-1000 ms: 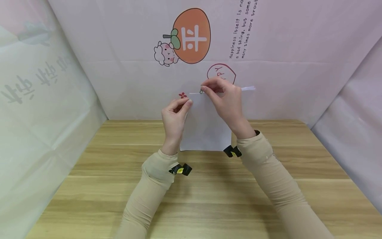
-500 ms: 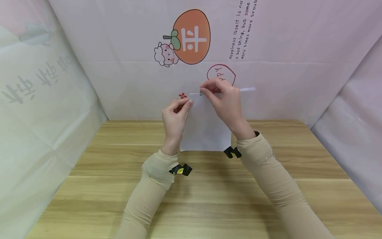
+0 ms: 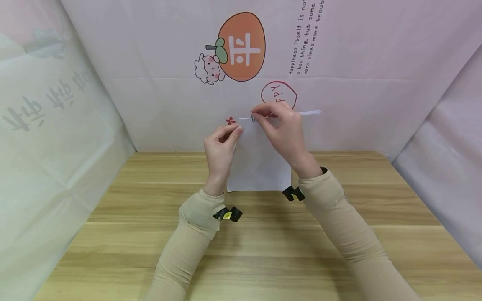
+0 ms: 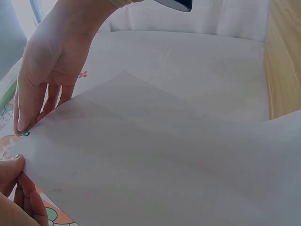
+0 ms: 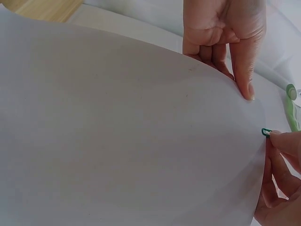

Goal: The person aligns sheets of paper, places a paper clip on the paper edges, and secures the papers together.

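In the head view, a white sheet of paper (image 3: 260, 163) is held up above the table. My left hand (image 3: 220, 150) pinches its upper left corner between thumb and fingers. At the top edge, my right hand (image 3: 284, 129) pinches a small paper clip (image 3: 253, 118), which overlaps that edge. The clip looks green in both wrist views, where the paper clip (image 5: 266, 132) straddles the sheet's rim at the right fingertips. From the left wrist, the paper (image 4: 150, 150) spreads broad and slightly bowed, with the right hand (image 4: 56, 61) above and the left hand (image 4: 19, 193) at lower left.
The wooden table (image 3: 241, 255) extends beneath both forearms. Behind it hangs a white printed cloth (image 3: 158, 83) with an orange fruit drawing (image 3: 256, 62). A thin bright strip (image 3: 310, 112) shows right of the right hand. Black wrist cameras (image 3: 235, 214) jut inward from the sleeves.
My right hand has moved slightly down and left. The clip, which stuck up above the paper's top edge, now sits lower over it. The left hand has stayed at the corner.
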Motion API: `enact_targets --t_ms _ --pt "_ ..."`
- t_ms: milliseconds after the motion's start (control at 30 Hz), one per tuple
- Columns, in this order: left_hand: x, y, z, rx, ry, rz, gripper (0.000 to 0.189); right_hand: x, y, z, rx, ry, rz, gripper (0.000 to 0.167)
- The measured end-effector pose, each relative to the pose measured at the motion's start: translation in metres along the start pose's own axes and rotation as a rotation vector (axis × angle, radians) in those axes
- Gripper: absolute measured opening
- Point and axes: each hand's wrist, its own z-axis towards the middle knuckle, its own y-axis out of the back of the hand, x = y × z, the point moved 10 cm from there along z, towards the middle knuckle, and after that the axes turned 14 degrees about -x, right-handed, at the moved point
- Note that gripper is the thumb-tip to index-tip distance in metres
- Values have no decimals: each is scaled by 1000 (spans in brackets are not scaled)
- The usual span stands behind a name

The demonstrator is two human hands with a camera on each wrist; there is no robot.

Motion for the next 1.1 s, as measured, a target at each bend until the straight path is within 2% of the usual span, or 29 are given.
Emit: enact_targets --t_ms 433,933,1100 --pt "0 0 -1 -1 14 -10 23 6 5 -3 -45 68 18 10" --pt "2 1 -1 -8 21 -27 22 3 5 -5 -73 46 22 10" --pt "1 1 -2 -3 15 -21 23 4 5 -5 -66 61 10 10"
